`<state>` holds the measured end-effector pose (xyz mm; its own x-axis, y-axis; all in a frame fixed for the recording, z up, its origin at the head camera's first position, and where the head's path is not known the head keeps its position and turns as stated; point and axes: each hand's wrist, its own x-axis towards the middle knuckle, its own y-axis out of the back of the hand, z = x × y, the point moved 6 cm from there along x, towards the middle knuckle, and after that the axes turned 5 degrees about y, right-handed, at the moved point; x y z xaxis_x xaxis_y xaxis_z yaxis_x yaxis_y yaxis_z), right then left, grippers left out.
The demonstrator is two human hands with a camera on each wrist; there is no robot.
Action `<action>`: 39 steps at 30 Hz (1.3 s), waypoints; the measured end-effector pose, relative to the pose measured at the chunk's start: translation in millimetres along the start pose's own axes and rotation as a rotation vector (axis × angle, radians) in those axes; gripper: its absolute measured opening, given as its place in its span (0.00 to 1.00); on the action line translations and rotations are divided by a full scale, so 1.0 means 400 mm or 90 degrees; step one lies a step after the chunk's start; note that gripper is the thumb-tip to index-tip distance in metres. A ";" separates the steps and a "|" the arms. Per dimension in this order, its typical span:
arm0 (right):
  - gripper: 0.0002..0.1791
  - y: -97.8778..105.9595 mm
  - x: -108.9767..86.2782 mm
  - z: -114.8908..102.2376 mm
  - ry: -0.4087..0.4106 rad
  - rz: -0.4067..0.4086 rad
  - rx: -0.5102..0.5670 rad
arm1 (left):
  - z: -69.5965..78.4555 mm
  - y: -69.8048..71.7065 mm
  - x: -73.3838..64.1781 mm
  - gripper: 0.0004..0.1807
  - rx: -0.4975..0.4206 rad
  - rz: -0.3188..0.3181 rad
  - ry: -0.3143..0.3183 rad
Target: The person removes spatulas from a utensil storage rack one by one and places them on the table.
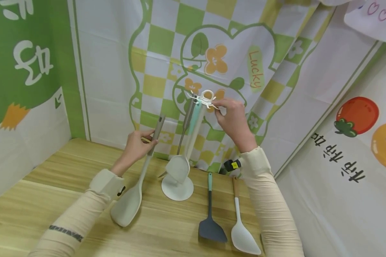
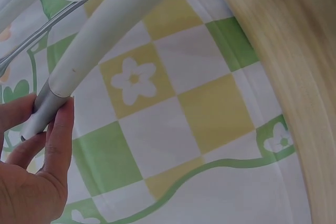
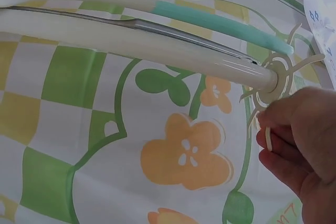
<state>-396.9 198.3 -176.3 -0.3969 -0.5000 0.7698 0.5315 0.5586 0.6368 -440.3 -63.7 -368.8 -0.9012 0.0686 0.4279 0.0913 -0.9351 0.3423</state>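
Observation:
My left hand (image 1: 135,147) pinches the grey end of the handle of a long beige turner (image 1: 128,205). The turner tilts with its blade low over the tabletop; whether it touches the wood I cannot tell. My right hand (image 1: 233,121) pinches a curved hook at the top of a white utensil stand (image 1: 177,191). On the stand hang a utensil with a teal handle (image 1: 194,116) and a pale head, and one with a grey handle (image 1: 188,114) and a thin metal shaft. In the right wrist view the hook ring (image 3: 273,80) surrounds the pole's end.
A dark grey turner with a teal handle (image 1: 210,228) and a white turner with a wooden handle (image 1: 242,235) lie on the wooden table (image 1: 167,232), right of the stand. Behind stands a checkered cloth (image 1: 162,39); printed cloths hang at both sides.

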 end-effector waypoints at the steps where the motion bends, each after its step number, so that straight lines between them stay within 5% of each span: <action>1: 0.11 -0.001 0.000 0.002 0.001 -0.003 0.003 | -0.001 0.000 -0.002 0.24 0.004 0.001 0.000; 8: 0.10 -0.001 -0.001 0.008 0.003 -0.028 0.028 | -0.008 -0.001 -0.010 0.25 0.017 0.000 0.000; 21: 0.16 -0.006 0.002 0.011 -0.121 -0.150 0.053 | -0.030 0.003 -0.022 0.23 0.060 -0.015 0.023; 32: 0.10 0.006 0.007 -0.003 -0.049 -0.037 0.043 | -0.033 0.006 -0.029 0.24 0.081 -0.034 0.034; 39: 0.09 0.006 0.008 -0.011 -0.043 -0.036 0.027 | -0.039 0.009 -0.031 0.24 0.108 -0.029 0.036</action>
<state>-393.5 195.1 -172.3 -0.4761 -0.4858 0.7330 0.4759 0.5586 0.6793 -435.5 -73.5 -386.1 -0.9280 0.0849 0.3627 0.1160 -0.8594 0.4979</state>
